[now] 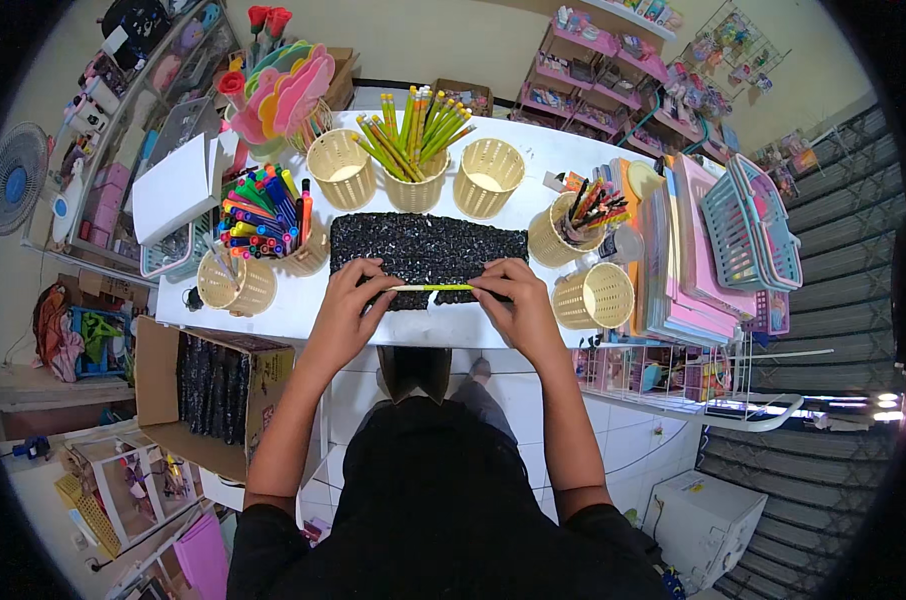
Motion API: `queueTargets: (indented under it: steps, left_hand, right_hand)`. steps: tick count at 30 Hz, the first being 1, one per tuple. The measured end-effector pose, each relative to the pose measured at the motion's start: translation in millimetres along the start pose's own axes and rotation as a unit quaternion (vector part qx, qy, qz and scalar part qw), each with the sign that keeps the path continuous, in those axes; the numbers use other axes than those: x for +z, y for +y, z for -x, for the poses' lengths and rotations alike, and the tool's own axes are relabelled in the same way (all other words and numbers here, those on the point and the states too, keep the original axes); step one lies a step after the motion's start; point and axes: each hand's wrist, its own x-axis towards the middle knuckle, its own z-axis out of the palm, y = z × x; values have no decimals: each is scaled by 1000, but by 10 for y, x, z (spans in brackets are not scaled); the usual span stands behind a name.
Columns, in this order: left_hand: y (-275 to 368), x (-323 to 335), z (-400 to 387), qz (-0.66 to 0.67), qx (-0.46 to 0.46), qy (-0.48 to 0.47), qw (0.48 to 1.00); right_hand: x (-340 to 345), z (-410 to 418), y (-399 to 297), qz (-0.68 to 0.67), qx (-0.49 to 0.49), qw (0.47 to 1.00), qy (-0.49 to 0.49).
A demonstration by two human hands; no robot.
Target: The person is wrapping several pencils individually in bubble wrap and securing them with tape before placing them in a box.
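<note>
A slim stick, pale at its left and yellow-green at its right, apparently a pencil (432,287), lies level between my two hands. My left hand (359,300) pinches its pale end between thumb and fingers. At the green end, my right hand (514,300) grips it the same way. Beneath it, a flat black glossy bundle (430,244), seemingly wrapped in plastic, rests on the white table (415,328). Behind the bundle, a cream woven basket (415,193) holds many green and yellow pencils (415,135).
Cream baskets (342,171) (490,178) flank the pencil basket. Colourful markers (261,214) fill one at left; dark pencils (591,214) fill another at right. Stacked notebooks and folders (685,247) line the right edge, under a light-blue basket (749,225). A cardboard box (156,375) of black bundles stands below left.
</note>
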Motion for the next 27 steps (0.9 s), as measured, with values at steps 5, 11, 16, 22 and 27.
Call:
queueTargets:
  steps: [5, 11, 16, 22, 27]
  left_hand:
    - [-44, -10, 5, 24, -2, 13, 1000]
    - [135, -145, -129, -5, 8, 11, 1000]
    - [380, -224, -383, 71, 2, 92, 993]
    - [667, -333, -819, 75, -8, 182, 981]
    - [616, -383, -1177, 89, -58, 243, 964]
  right_hand:
    - [-29, -19, 13, -5, -7, 1000, -4]
    - [-119, -118, -101, 18, -25, 1000, -3]
    - [-187, -344, -422, -49, -17, 998, 39]
    - [-160, -810, -721, -76, -38, 994, 66]
    - [3, -1312, -814, -76, -74, 990, 94]
